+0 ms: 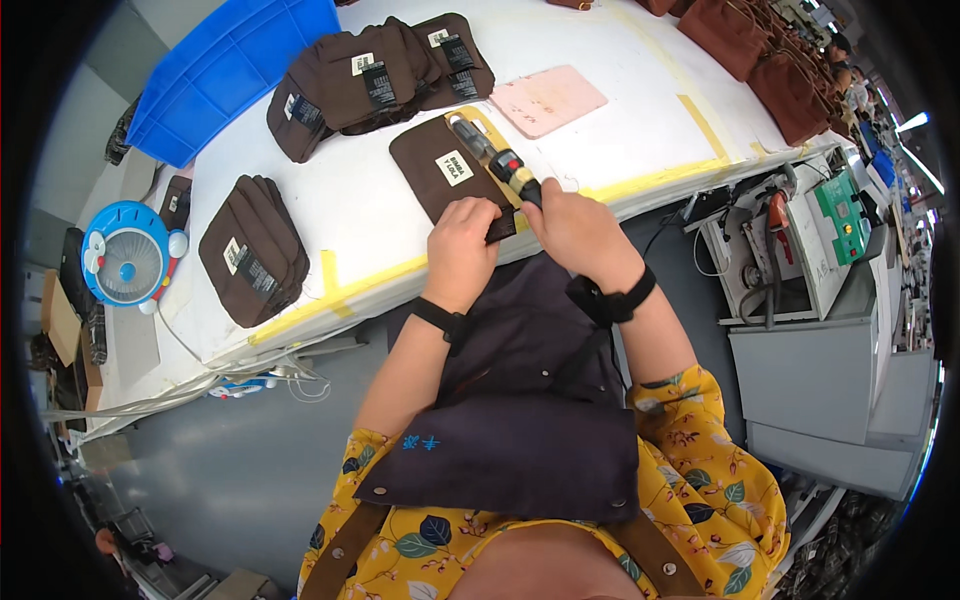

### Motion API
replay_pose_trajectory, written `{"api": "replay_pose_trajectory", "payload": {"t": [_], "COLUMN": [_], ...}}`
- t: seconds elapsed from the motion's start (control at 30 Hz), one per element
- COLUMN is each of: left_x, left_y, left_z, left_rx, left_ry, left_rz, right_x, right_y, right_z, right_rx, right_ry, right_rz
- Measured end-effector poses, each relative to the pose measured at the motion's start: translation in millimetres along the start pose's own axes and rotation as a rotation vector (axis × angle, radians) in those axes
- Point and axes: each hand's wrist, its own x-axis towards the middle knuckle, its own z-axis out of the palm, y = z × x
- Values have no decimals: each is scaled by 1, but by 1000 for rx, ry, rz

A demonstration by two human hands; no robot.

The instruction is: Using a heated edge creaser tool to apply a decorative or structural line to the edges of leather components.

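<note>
A dark brown fabric piece (420, 172) with a cream label lies flat at the table's near edge, like a flat pouch or lining. My left hand (462, 245) is closed on its near edge, fingers curled beside a small black tag (503, 227). My right hand (582, 235) grips a black-handled hand tool (505, 165) with a yellow band, a red button and a metal nozzle. The nozzle points up and left over the piece's right side. A yellow strip (490, 128) shows under the tool. Whether the nozzle touches the fabric I cannot tell.
Behind lie stacked brown pieces (360, 75), a blue bin (240, 65) and a pink sheet (550, 100). At left are another stack (255, 250) and a blue fan (128, 255). Brown leather bags (790, 90) stand far right. A white cart (775, 250) stands beside the table.
</note>
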Motion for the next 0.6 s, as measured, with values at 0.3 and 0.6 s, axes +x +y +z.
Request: {"api": "replay_pose_trajectory", "payload": {"t": [0.3, 0.6], "left_x": [6, 5], "left_y": [-9, -12], "left_z": [-8, -5], "left_rx": [-75, -69], "left_ry": [-77, -80], "left_rz": [104, 181], "right_x": [-67, -36], "right_y": [11, 2], "right_z": [-27, -21], "right_rx": [-6, 2], "right_ry": [-20, 13], "right_rz": [-34, -30]}}
